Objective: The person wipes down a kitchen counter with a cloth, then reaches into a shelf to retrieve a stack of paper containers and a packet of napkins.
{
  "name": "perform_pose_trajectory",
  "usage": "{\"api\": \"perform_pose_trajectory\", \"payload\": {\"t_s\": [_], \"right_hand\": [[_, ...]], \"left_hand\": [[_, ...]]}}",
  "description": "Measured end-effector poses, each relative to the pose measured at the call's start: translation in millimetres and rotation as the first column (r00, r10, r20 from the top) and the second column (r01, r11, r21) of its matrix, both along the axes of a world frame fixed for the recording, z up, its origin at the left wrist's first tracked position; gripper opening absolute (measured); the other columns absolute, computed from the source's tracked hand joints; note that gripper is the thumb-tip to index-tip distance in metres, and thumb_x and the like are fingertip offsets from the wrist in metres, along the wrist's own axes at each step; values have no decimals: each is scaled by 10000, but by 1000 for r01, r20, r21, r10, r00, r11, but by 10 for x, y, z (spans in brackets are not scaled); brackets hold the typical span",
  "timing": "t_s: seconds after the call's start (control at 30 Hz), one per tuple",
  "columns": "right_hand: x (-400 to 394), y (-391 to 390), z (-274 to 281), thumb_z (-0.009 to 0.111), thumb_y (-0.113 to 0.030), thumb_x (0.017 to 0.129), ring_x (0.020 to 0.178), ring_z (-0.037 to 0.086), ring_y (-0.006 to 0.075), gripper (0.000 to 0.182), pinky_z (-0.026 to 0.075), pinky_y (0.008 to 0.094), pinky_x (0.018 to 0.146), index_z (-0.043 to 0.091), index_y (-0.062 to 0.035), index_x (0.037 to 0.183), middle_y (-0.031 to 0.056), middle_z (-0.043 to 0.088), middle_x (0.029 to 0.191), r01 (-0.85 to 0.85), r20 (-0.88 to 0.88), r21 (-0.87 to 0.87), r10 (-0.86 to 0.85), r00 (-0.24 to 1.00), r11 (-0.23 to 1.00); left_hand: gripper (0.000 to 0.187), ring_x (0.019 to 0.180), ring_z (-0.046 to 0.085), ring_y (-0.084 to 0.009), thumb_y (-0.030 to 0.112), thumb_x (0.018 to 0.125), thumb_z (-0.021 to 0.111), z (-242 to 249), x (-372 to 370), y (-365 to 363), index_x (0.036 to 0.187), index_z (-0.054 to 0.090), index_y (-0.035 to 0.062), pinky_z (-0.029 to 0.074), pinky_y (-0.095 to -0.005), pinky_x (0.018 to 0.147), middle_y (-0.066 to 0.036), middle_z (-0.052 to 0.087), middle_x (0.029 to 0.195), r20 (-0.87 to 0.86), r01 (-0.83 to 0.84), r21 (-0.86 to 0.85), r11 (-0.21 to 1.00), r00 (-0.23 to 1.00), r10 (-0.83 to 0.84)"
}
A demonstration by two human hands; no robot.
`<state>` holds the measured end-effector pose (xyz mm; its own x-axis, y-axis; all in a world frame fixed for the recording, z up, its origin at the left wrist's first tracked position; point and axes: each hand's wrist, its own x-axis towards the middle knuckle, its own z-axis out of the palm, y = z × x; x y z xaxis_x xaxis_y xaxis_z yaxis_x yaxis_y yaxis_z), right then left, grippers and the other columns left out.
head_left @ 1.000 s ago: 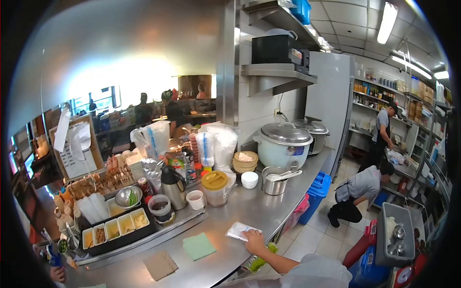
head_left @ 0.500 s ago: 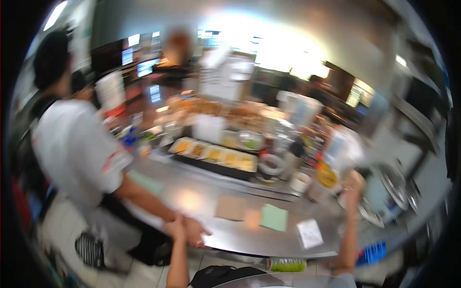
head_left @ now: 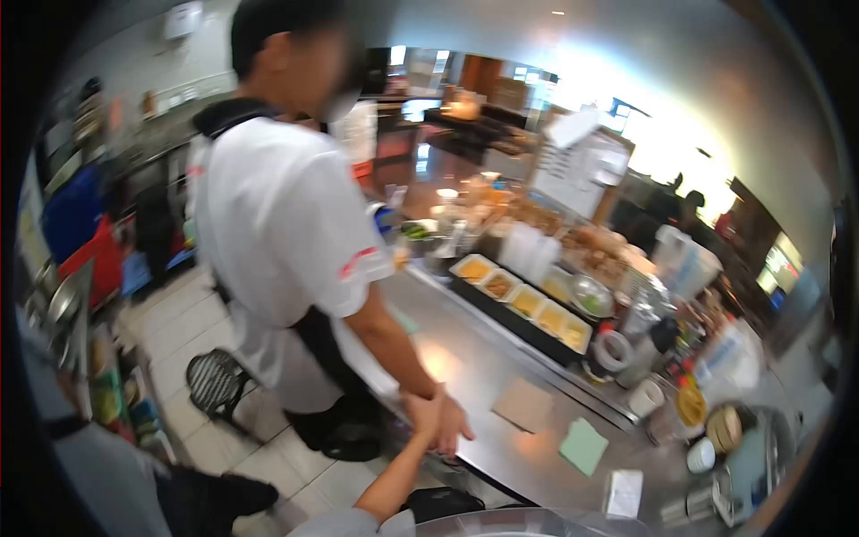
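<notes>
My left hand [head_left: 424, 412] is wrapped round the wrist of a co-worker in a white short-sleeved shirt [head_left: 277, 219]. The co-worker's hand [head_left: 453, 431] hangs in front of mine, over the near edge of the steel counter [head_left: 483, 456]. My right hand is out of view. On the counter near these hands lie a brown square sheet [head_left: 528, 405], a light green square sheet [head_left: 583, 447] and a small white packet or folded napkin [head_left: 624, 494].
A black rack of filled white trays [head_left: 528, 302] runs along the counter's back. To the right stand a container with a yellow top [head_left: 690, 407], a white cup [head_left: 646, 397] and bottles. Another person in grey [head_left: 98, 447] is at lower left, by a black perforated stool [head_left: 217, 380].
The view has swung left, so the co-worker and counter appear further right. My left hand still holds the co-worker's wrist. My right hand, earlier raised at the right, has left the view.
</notes>
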<state>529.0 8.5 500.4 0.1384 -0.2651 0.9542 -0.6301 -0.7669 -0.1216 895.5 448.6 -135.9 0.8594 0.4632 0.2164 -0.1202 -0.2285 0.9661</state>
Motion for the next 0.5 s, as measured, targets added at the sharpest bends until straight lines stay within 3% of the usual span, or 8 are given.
{"api": "perform_pose_trajectory", "payload": {"t_s": [0.03, 0.07, 0.1, 0.13, 0.2, 0.3, 0.37, 0.5], "right_hand": [[-114, -156, 127, 576, -137, 735, 795, 574, 283, 756, 469, 374, 710, 198, 0, 1376, 205, 567, 957, 13, -5, 9, -13, 1000, 1000], [-236, -177, 178, 567, -148, 735, 792, 581, 282, 755, 474, 370, 703, 199, -4, 1378, 206, 574, 940, 43, 1, 40, -43, 999, 998], [-291, -312, 280, 559, -160, 734, 788, 587, 282, 755, 479, 367, 697, 199, -7, 1380, 207, 582, 923, 63, 28, 106, -66, 997, 992], [-327, -187, 304, 550, -171, 733, 785, 594, 282, 755, 484, 364, 690, 200, -10, 1381, 209, 590, 906, 105, 89, 169, -121, 989, 980], [-325, 248, 295, 534, -194, 731, 778, 608, 281, 754, 494, 358, 677, 200, -17, 1385, 211, 605, 872, 206, 204, 250, -260, 944, 946], [-395, 360, 618, 533, -128, 699, 490, 545, 217, 886, 446, 313, 488, 30, -108, 1427, 117, 563, 606, 336, 177, 265, -389, 904, 904], [-283, 631, 791, 475, -208, 714, 837, 632, 257, 831, 448, 378, 817, 56, -111, 1425, 120, 656, 781, 452, 102, 264, -491, 865, 852], [-190, 781, 977, 470, -211, 712, 852, 635, 255, 816, 441, 377, 841, 85, -123, 1426, 120, 660, 790, 417, 128, 265, -460, 879, 869]], "left_hand": [[597, 959, 541, -346, 271, 690, 700, -51, 3, 101, 1097, 446, -85, 408, -399, 858, -246, 545, 1004, -263, 147, -62, 987, 952, -158], [495, 931, 550, -339, 219, 715, 664, 145, -102, 101, 1059, 470, -79, 416, -388, 849, -228, 561, 986, -213, 110, -127, 986, 968, -135], [419, 886, 566, -333, 176, 729, 638, -87, -2, 91, 1027, 485, -75, 430, -377, 833, -218, 581, 944, -127, 259, -42, 965, 957, -262], [358, 833, 583, -323, 134, 733, 618, 102, -93, 59, 988, 496, -85, 448, -372, 807, -224, 591, 901, 31, 139, 16, 990, 990, -140], [367, 838, 583, -323, 137, 730, 623, 54, -56, 148, 994, 496, -85, 447, -372, 809, -223, 591, 905, 33, 200, -4, 980, 979, -200], [382, 845, 582, -322, 141, 724, 631, 135, -103, 165, 1001, 495, -84, 446, -372, 812, -222, 591, 909, -2, 252, -6, 968, 968, -252], [391, 850, 581, -322, 143, 720, 636, 153, -128, 132, 1007, 495, -83, 445, -372, 814, -221, 591, 913, -27, 274, -15, 962, 961, -275], [410, 859, 581, -321, 148, 713, 646, 104, -115, 119, 1017, 494, -82, 443, -373, 818, -220, 591, 919, -54, 297, -36, 954, 953, -299]]}}
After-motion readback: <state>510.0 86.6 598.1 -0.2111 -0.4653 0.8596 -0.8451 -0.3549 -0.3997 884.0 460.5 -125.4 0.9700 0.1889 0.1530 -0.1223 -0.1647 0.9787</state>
